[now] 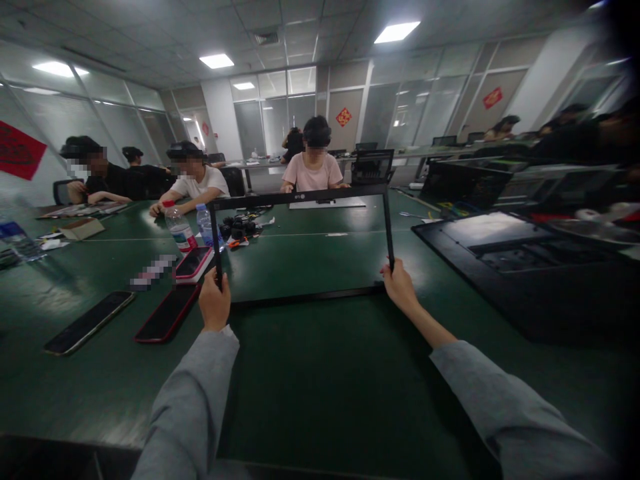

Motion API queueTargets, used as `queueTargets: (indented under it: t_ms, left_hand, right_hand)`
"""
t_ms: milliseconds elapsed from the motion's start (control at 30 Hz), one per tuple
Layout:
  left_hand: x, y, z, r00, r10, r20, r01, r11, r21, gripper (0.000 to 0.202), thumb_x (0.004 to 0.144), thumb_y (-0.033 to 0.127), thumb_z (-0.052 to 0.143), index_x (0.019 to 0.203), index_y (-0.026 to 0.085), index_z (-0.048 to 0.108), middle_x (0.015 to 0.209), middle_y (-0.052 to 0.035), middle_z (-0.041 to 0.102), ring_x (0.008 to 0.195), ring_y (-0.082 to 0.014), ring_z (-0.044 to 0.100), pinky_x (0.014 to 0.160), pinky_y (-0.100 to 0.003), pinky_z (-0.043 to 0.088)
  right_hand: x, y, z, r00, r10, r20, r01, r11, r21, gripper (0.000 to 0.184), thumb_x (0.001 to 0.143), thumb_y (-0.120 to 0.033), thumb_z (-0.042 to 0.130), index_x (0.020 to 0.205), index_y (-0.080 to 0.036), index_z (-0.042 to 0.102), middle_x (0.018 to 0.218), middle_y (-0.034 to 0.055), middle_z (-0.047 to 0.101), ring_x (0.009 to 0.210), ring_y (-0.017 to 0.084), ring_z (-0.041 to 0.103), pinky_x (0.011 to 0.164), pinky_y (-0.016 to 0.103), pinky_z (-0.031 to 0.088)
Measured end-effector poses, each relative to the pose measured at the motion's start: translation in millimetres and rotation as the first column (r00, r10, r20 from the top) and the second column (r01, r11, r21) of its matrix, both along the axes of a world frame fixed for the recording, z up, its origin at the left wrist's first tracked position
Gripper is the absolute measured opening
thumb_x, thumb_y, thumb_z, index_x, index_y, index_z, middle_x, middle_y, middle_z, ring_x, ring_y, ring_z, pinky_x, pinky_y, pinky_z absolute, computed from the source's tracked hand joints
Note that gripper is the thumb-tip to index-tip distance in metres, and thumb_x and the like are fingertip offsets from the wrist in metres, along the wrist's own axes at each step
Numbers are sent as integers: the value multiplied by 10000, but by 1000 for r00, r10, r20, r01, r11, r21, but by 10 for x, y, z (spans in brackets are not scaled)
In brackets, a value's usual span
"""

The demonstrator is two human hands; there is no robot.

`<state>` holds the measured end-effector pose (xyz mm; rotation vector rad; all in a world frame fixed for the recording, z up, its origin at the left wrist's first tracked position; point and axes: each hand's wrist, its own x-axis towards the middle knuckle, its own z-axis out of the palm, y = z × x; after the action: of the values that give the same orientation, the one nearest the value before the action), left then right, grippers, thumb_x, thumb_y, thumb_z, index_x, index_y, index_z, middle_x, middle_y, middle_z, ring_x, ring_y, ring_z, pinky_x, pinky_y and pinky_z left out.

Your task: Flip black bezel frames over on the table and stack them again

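A thin black screen bezel (pixel 310 294), an open rectangular frame with a small light logo on its far edge, is held up over the green table. My left hand (pixel 215 301) grips its left side near the lower corner. On the opposite side, my right hand (pixel 400 285) is closed round the right edge, also low down. Through the bezel's opening the table top shows. Close to my left hand lie a red-edged phone (pixel 167 313) and a second phone in a pink case (pixel 194 262).
Another dark phone (pixel 90 322) lies further left. Two bottles, one with a red cap (pixel 180 227), stand behind the phones near black cables (pixel 240 227). A large black panel (pixel 500 267) occupies the right side. Several people sit around the green table (pixel 320 387).
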<state>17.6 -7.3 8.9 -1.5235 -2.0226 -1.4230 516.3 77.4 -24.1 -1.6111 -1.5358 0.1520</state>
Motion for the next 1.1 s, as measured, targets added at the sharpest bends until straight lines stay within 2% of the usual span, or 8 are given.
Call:
queueTargets:
  t_ms: [100, 233, 367, 500, 733, 833, 967, 1100]
  left_hand:
    - [-22, 12, -23, 999, 22, -42, -25, 998, -54, 433, 991, 398, 438, 1319, 168, 601, 1166, -139, 692, 1084, -277, 645, 946, -407, 502]
    - [-84, 47, -94, 990, 38, -136, -66, 975, -210, 408, 951, 374, 492, 1238, 158, 687, 1156, -149, 683, 1091, -299, 612, 955, -431, 494]
    - [-129, 63, -156, 981, 30, -190, -98, 927, -362, 392, 930, 374, 517, 1191, 171, 727, 1194, -151, 664, 1129, -315, 580, 952, -433, 486]
    - [-139, 57, -184, 982, 5, -187, -91, 885, -457, 385, 920, 384, 519, 1167, 185, 738, 1225, -146, 660, 1149, -330, 565, 952, -446, 480]
    - [-133, 47, -214, 986, -13, -169, -54, 921, -386, 359, 899, 394, 530, 1087, 180, 747, 1182, -172, 671, 1105, -347, 583, 909, -483, 495]
    - [-117, 30, -195, 988, -16, -151, -42, 928, -370, 338, 903, 376, 523, 1072, 187, 747, 1162, -173, 673, 1092, -337, 596, 909, -482, 498]
    - [-69, -14, -147, 993, -15, -118, -25, 943, -332, 350, 925, 342, 506, 1152, 190, 724, 1174, -172, 662, 1090, -313, 604, 918, -461, 502]
    - [13, -91, -130, 986, -120, -115, 79, 948, -309, 330, 946, 347, 521, 1175, 210, 715, 1218, -140, 658, 1159, -297, 575, 974, -457, 484]
  right_hand:
    - [34, 51, -62, 992, -13, 129, 8, 999, 33, 413, 946, -368, 375, 1210, -133, 589, 1008, 160, 649, 925, 285, 611, 865, 417, 486]
    - [91, 100, -138, 965, -21, 263, 6, 998, 56, 395, 921, -325, 422, 1139, -113, 676, 998, 177, 617, 1001, 306, 573, 923, 433, 476]
    - [134, 132, -172, 946, -44, 322, 54, 998, -21, 371, 892, -306, 486, 1076, -95, 730, 928, 170, 614, 973, 310, 569, 938, 453, 470]
    - [165, 163, -203, 944, -41, 328, 61, 997, -51, 357, 857, -288, 539, 1084, -101, 742, 972, 171, 627, 1009, 305, 563, 975, 462, 450]
    - [173, 171, -234, 967, -26, 254, 25, 1000, 10, 326, 804, -283, 550, 1019, -140, 748, 938, 148, 632, 994, 302, 555, 968, 503, 444]
    - [143, 138, -175, 978, -14, 206, 10, 1000, 22, 322, 778, -273, 541, 1005, -162, 742, 912, 126, 639, 981, 291, 556, 972, 502, 439]
    - [123, 70, -66, 990, -9, 140, -2, 997, 78, 341, 806, -239, 466, 1013, -171, 727, 908, 110, 655, 918, 265, 565, 994, 495, 421]
    - [186, -54, 35, 990, -62, 126, 42, 988, 151, 362, 814, -193, 435, 1034, -156, 720, 941, 124, 654, 891, 255, 563, 974, 462, 426]
